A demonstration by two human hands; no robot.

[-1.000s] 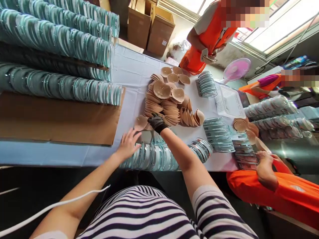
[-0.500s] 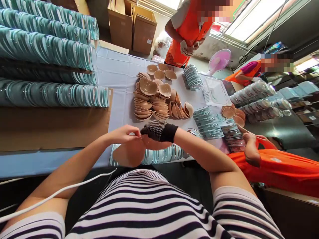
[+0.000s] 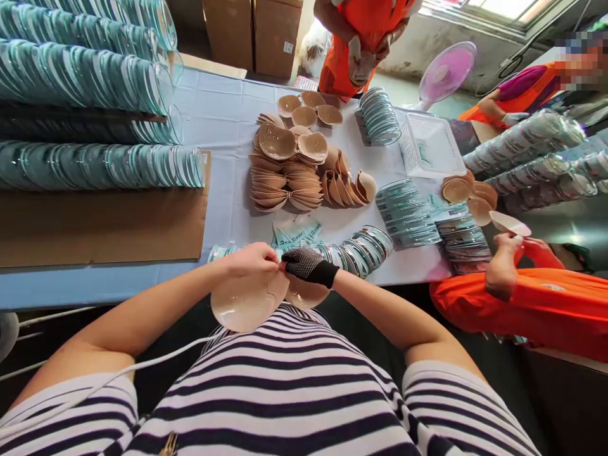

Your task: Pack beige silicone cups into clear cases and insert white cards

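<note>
I hold a beige stick-on bra (image 3: 247, 303) close to my striped shirt, its two cups hanging below my fingers. My bare left hand (image 3: 254, 259) pinches its upper edge near the middle, between the cups. Right beside it, my right hand (image 3: 306, 265), in a black dotted glove, is closed on the same middle part. What the fingertips grip there is partly hidden. Just beyond my hands lie a row of clear plastic shells (image 3: 354, 253) and some clear printed packets (image 3: 298, 232). Farther back, many beige bras (image 3: 287, 180) are stacked on the white-covered table (image 3: 223, 133).
Long rows of clear shells (image 3: 95, 166) stand on cardboard (image 3: 95, 228) at left. At right are more shell stacks (image 3: 407, 212), a white basket (image 3: 433, 145) and a pink fan (image 3: 449, 71). Co-workers in orange vests (image 3: 522, 313) handle pieces at the right and far side.
My hands and the bra have come lower and nearer my body. The cups now show their glossy inside, and the packets have come into sight. The view has tipped down.
</note>
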